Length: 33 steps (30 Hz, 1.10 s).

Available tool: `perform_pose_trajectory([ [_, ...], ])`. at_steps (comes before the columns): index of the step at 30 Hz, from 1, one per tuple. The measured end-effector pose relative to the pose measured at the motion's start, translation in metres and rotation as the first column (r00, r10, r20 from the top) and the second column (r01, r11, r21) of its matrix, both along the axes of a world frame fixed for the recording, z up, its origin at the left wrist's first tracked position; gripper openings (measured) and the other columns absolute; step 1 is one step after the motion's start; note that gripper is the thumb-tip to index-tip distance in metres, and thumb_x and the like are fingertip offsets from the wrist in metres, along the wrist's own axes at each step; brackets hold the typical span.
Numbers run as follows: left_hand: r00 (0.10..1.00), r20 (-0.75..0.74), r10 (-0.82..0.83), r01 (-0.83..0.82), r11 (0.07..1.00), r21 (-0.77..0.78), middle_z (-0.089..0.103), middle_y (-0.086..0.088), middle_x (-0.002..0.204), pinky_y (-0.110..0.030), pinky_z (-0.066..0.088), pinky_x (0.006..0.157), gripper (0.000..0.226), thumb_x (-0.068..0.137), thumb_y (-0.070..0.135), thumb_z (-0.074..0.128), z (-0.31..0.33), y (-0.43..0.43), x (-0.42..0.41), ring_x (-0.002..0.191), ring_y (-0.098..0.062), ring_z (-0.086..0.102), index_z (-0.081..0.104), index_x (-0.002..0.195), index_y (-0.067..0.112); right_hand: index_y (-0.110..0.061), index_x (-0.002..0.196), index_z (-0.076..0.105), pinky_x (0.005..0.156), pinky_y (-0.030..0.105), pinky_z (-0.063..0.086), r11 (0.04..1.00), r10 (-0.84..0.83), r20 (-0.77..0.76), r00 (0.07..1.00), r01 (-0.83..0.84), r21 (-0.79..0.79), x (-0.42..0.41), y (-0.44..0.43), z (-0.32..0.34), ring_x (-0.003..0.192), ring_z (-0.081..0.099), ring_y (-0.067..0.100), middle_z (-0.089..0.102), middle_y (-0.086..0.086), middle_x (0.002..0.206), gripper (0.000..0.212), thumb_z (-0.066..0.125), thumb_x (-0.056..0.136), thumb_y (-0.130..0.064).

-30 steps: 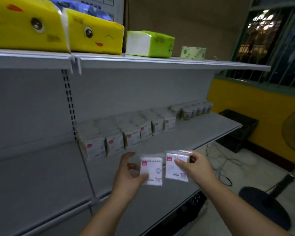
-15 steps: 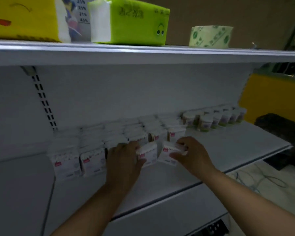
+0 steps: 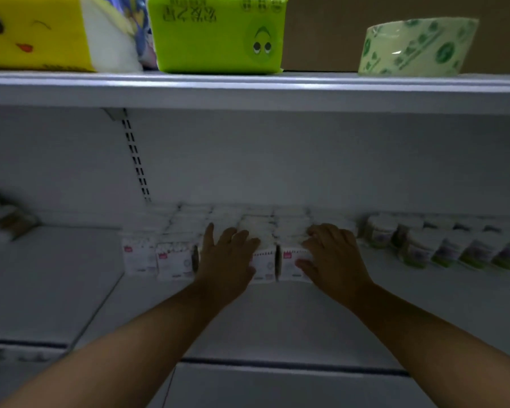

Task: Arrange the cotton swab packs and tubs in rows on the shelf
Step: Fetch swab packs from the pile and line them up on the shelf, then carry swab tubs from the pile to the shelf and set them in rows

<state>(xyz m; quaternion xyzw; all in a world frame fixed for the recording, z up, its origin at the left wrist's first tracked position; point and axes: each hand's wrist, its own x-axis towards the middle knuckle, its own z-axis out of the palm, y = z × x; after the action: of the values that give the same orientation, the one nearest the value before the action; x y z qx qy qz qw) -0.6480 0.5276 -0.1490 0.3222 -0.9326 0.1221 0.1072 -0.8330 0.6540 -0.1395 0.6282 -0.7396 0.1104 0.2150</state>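
Several white cotton swab packs with small red labels stand in rows at the back of the grey shelf. My left hand rests on top of one front pack, fingers laid over it. My right hand holds the neighbouring front pack, fingers curled over its top and thumb on its face. Both packs stand upright on the shelf in the front row. A row of round swab tubs with green-purple labels runs to the right.
The upper shelf overhangs close above, carrying a yellow tissue pack, a green tissue pack and a wrapped paper roll. A slotted upright runs down the back panel. Blurred items sit at far left.
Both hands carried a pack each from in front of the shelf to the front row and set them down side by side. The camera moved closer and lower.
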Motion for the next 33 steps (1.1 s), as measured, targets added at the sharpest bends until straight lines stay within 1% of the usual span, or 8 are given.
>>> perform_pose_trajectory([
  [4,0.995,0.096,-0.001,-0.001,1.000,0.014,0.007,-0.003,0.159,-0.053,-0.018,0.110,0.071,0.093,0.054,0.038,0.007,0.003,0.000,0.146,-0.023,0.000,0.009,0.151,0.025,-0.009,0.101,0.069,0.087,0.039,0.038,0.995,-0.024,-0.002,1.000,0.025,0.096,0.002,0.011,-0.004,0.105,0.061,0.031,0.064,0.013,0.113,0.046,0.077,0.070,-0.042],
  [6,0.997,0.081,-0.006,0.005,1.000,0.010,-0.007,-0.006,0.159,-0.052,-0.020,0.110,0.082,0.090,0.064,0.031,0.009,0.007,0.006,0.145,-0.025,-0.013,-0.005,0.151,0.023,-0.004,0.119,0.063,0.096,0.048,0.043,0.986,-0.053,-0.002,0.999,0.053,0.156,0.007,0.020,-0.005,0.115,0.058,0.033,0.060,0.017,0.124,0.061,0.060,0.080,-0.051],
  [10,1.000,0.013,-0.019,0.018,0.998,0.068,-0.018,-0.002,0.157,-0.047,-0.018,0.114,0.081,0.089,0.068,0.019,0.021,0.008,0.040,0.142,-0.020,-0.024,-0.010,0.150,0.024,0.000,0.134,0.048,0.107,0.058,0.029,0.990,-0.035,0.006,0.999,0.034,0.133,0.029,0.034,0.010,0.130,0.044,0.036,0.047,0.020,0.140,0.072,0.026,0.093,-0.055],
  [13,0.999,0.051,-0.008,0.000,0.990,0.142,-0.015,0.001,0.158,-0.040,-0.015,0.115,0.075,0.091,0.066,0.019,0.044,-0.013,0.094,0.143,-0.016,-0.021,-0.003,0.151,0.027,-0.002,0.135,0.047,0.109,0.055,0.021,0.990,0.090,0.035,0.995,-0.093,0.110,0.068,0.019,0.032,0.133,0.040,0.034,0.044,0.017,0.143,0.062,0.035,0.094,-0.047],
  [16,0.984,0.163,0.073,-0.107,0.971,0.212,-0.008,0.002,0.159,-0.039,-0.009,0.117,0.071,0.093,0.063,0.023,0.075,-0.046,0.174,0.145,-0.014,-0.014,0.001,0.151,0.028,-0.019,0.149,0.024,0.115,0.031,-0.007,0.932,0.265,0.070,0.962,-0.274,0.237,0.136,-0.027,0.049,0.147,0.004,0.020,0.009,0.003,0.159,0.066,0.033,0.094,-0.054],
  [18,0.952,0.261,0.160,-0.216,0.955,0.204,-0.004,0.002,0.160,-0.040,-0.004,0.118,0.070,0.094,0.062,0.024,0.096,-0.066,0.230,0.146,-0.016,-0.008,0.003,0.151,0.028,-0.026,0.151,0.010,0.111,0.025,-0.015,0.863,0.331,0.119,0.936,-0.352,0.363,0.191,-0.065,0.058,0.145,-0.011,0.014,-0.007,-0.003,0.159,0.070,0.035,0.094,-0.057],
  [23,0.878,0.251,0.407,-0.459,0.865,0.203,0.004,-0.002,0.160,-0.042,0.011,0.118,0.072,0.092,0.065,0.029,0.120,-0.092,0.378,0.146,-0.024,0.005,0.013,0.151,0.027,-0.029,0.151,0.009,0.119,0.039,0.001,0.775,0.445,0.103,0.889,-0.441,0.453,0.338,-0.134,0.072,0.146,-0.007,0.019,-0.006,-0.001,0.160,0.075,0.043,0.090,-0.058],
  [33,0.773,0.213,0.597,-0.632,0.697,0.339,0.005,-0.001,0.160,-0.046,0.002,0.118,0.069,0.092,0.066,0.026,0.082,-0.093,0.586,0.147,-0.020,-0.002,0.016,0.150,0.030,-0.029,0.151,0.009,0.117,0.039,0.006,0.626,0.616,0.078,0.784,-0.547,0.556,0.491,-0.189,0.067,0.147,-0.004,0.022,-0.003,0.003,0.160,0.074,0.042,0.092,-0.057],
])
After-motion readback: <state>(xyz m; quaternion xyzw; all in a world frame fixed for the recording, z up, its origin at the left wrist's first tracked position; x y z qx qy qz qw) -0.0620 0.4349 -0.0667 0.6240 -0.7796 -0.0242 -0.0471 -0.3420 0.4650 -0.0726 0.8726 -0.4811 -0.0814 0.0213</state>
